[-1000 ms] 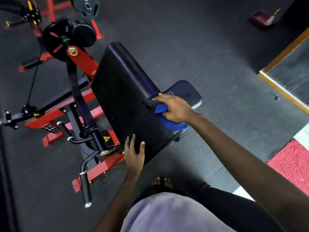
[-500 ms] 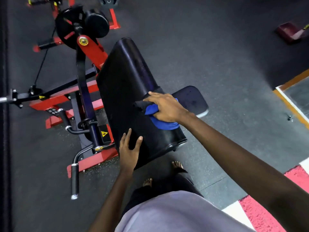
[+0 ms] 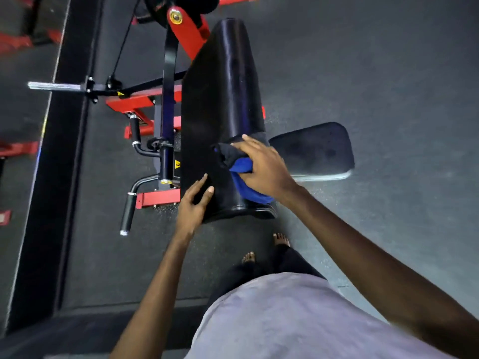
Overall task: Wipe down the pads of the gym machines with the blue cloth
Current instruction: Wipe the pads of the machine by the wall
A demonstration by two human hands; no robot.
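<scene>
A long black back pad (image 3: pixel 220 99) of a red-framed gym machine runs away from me in the middle of the view. My right hand (image 3: pixel 264 167) presses the bunched blue cloth (image 3: pixel 246 187) onto the pad's near end, fingers spread over it. My left hand (image 3: pixel 194 203) rests flat on the pad's near left edge, fingers straight, holding nothing. A smaller black seat pad (image 3: pixel 313 149) sticks out to the right of the back pad.
The red and black machine frame (image 3: pixel 155 104) with black-gripped handles (image 3: pixel 129 211) stands left of the pad. A chrome bar (image 3: pixel 54 86) juts out left. Dark rubber floor (image 3: pixel 388 99) lies to the right. My bare feet (image 3: pixel 264 250) stand just before the pad.
The view has swung so the pad now lies nearly straight ahead. My right hand with the cloth stays near the pad's near end, and my left hand keeps resting on its edge.
</scene>
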